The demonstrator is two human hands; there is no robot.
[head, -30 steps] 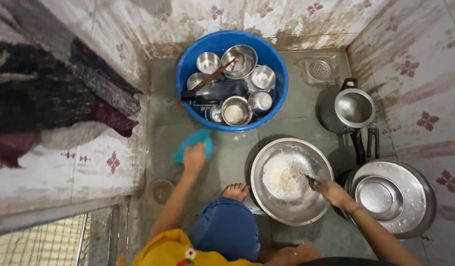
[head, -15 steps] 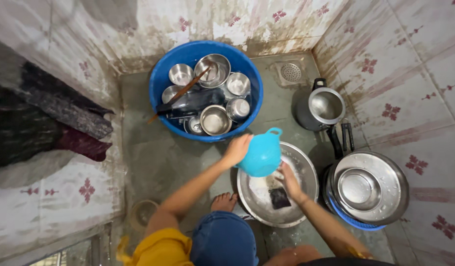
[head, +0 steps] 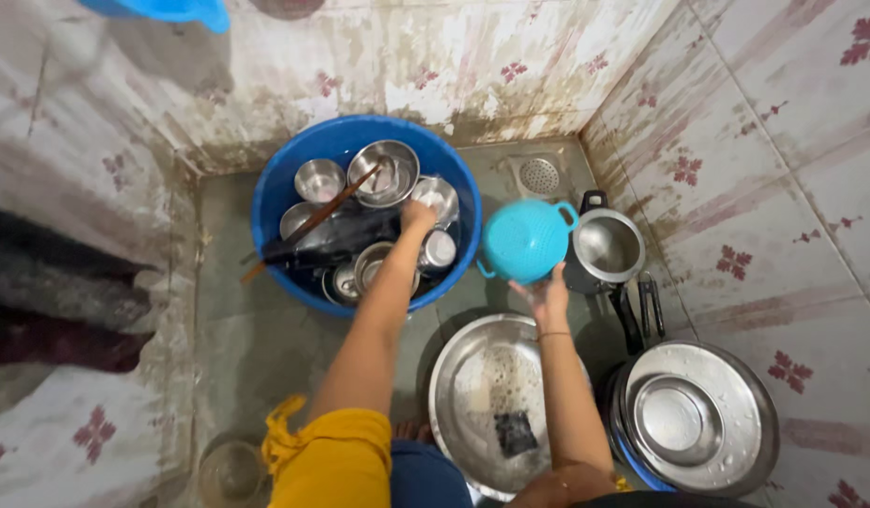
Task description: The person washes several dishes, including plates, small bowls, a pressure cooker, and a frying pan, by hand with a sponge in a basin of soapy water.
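The right hand [head: 545, 293] is holding a teal colander [head: 524, 241], fingers clamped on its lower rim, above the floor between the blue tub [head: 294, 179] and a pot [head: 606, 246]. The left hand [head: 417, 217] is reaching into the tub among steel bowls [head: 385, 171]; whether its fingers are gripping is unclear. A big steel plate [head: 472, 376] with a dark scrubber [head: 516, 433] is lying below, and stacked basins [head: 695, 417] are sitting to the right.
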